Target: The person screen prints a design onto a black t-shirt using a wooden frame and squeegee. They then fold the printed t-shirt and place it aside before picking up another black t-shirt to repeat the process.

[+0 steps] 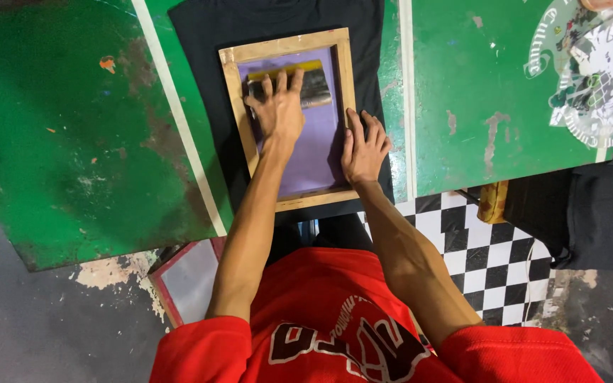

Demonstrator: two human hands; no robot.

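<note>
My left hand (278,106) grips the yellow-handled squeegee (299,81) at the far end of the purple mesh inside the wooden screen frame (345,67), which lies on the black shirt (200,28), while my right hand (363,149), fingers flat and empty, pins the frame's edge so it cannot slide.

Bare green table (72,142) is left open beside the wooden screen frame (230,106); passage on the right is narrowed by the printed sheet (590,78).

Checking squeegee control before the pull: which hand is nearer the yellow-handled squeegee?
Left. The left hand grips the squeegee on the mesh; the right hand presses the wooden frame at its right edge, below the squeegee.
</note>
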